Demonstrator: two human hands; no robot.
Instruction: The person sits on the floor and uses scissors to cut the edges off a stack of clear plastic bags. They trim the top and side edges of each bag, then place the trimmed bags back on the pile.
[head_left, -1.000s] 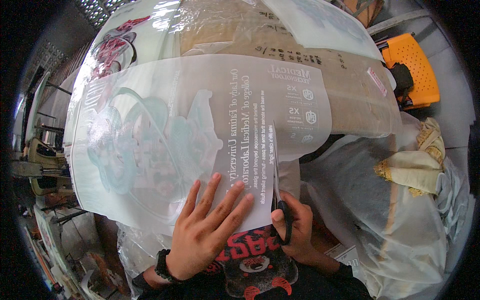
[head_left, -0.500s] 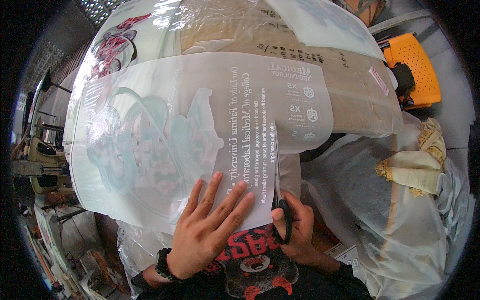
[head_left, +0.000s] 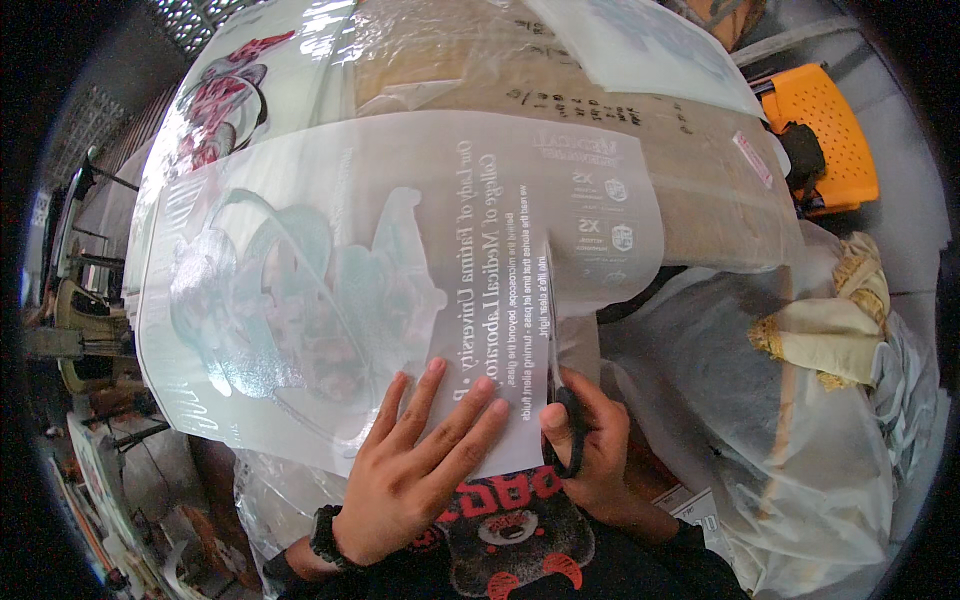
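A large translucent printed film sheet (head_left: 330, 290) lies over the table, its lettering mirrored and its pictures pale green and white. My left hand (head_left: 420, 480) rests flat on the sheet's near edge, fingers spread. To its right, my right hand (head_left: 600, 450) grips a pair of black-handled scissors (head_left: 570, 440), thumb and fingers at the handles. The blades point away from me along a slit to the right of the text lines. Right of the slit, the strip with small logos curls up at its near end. Part of the blades is hidden by the film.
Under the film is a plastic-covered brown board (head_left: 450, 50) with handwriting. More printed sheets (head_left: 645, 50) lie at the far side. An orange plastic seat (head_left: 825, 135) stands at the far right. On the right, a translucent plastic bag (head_left: 700, 400) has cream cloth (head_left: 825, 340) beside it.
The film has slid slightly toward me, and the light glare on it has shifted. My hands keep nearly the same places, the right still holding the scissors.
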